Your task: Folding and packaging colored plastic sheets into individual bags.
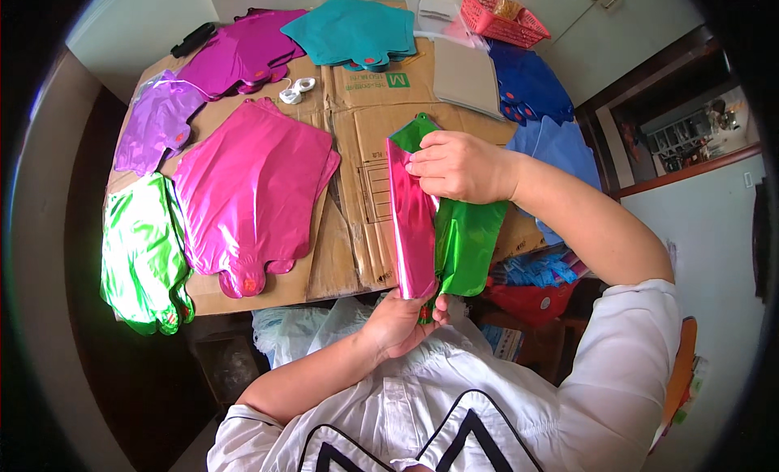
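At the near left of the worktop, covered in brown cardboard [349,269], lie shiny green foil sheets [142,249], with a pale purple foil stack [154,127] beyond them. Just right sits a broad, lobed pink foil stack [251,188]; farther off are a magenta foil stack [243,54] and a teal foil stack [353,34]. Near the middle, the left hand [396,322] grips the near end of a folded pink-and-green shiny foil piece [414,241], held upright-lengthwise before the person, while the right hand [464,170] grasps its upper part, fingers curled over it. At the right lie dark blue foil shapes [531,78].
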{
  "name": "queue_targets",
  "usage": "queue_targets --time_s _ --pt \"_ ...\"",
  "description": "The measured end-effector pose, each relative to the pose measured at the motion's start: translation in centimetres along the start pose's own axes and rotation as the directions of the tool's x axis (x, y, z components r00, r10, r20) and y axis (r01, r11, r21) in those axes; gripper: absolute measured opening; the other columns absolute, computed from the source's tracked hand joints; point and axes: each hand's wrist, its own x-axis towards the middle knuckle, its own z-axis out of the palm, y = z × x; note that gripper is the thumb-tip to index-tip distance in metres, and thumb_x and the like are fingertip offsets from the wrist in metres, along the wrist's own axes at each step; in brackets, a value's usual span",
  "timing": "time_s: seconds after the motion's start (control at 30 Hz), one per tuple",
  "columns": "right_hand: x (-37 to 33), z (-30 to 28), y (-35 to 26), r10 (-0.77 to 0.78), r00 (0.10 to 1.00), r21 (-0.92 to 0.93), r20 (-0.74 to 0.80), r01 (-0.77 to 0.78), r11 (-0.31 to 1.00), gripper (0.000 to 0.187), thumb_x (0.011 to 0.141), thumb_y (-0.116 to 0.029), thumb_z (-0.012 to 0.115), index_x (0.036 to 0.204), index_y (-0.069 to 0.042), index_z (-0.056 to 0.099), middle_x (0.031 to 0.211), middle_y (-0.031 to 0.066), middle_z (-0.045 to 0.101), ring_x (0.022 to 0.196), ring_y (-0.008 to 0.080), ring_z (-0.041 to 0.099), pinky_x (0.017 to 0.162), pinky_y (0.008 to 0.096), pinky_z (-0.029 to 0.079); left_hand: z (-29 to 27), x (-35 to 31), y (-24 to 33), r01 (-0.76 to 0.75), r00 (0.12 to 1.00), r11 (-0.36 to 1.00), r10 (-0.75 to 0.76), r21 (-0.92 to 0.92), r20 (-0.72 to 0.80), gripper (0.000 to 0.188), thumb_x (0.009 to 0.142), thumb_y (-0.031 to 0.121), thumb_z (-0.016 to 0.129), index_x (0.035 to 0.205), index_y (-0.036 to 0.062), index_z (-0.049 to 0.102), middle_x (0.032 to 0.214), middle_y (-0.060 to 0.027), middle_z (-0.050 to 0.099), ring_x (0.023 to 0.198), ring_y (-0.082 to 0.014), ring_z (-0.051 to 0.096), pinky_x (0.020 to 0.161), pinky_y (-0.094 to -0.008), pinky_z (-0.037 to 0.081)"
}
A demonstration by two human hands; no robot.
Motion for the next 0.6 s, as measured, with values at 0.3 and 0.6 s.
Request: queue_targets --time_s 0.3,0.6 --pt "-1.1 -0.1 0.0 0.045 0.990 0.084 0.133 -0.057 0.995 0.007 0.066 -0.011 0.062 0.067 -0.005 0.058 0.086 0.0084 0.065 0.087 0.0223 0.063 0.082 0.0362 0.048 7.6 -6.0 12.0 0.102 0.982 -0.205 -0.137 0.973 -0.132 0.025 0.092 0.023 0.064 0.104 0.0013 0.069 0.099 -0.0135 0.069 0.090 -0.0227 0.065 0.081 -0.0340 0.052" --pt "-0.4 0.6 0.0 0.037 0.997 0.012 0.064 -0.038 0.999 0.008 0.070 -0.017 0.060 0.064 -0.011 0.057 0.072 0.0015 0.058 0.076 0.0203 0.060 0.076 0.0343 0.046 4.4 3.3 16.9 -0.399 0.665 -0.812 0.063 0.426 0.744 0.035 0.074 0.016 0.076 0.103 0.0018 0.061 0.114 -0.0151 0.057 0.109 -0.0338 0.056 0.091 -0.0417 0.047"
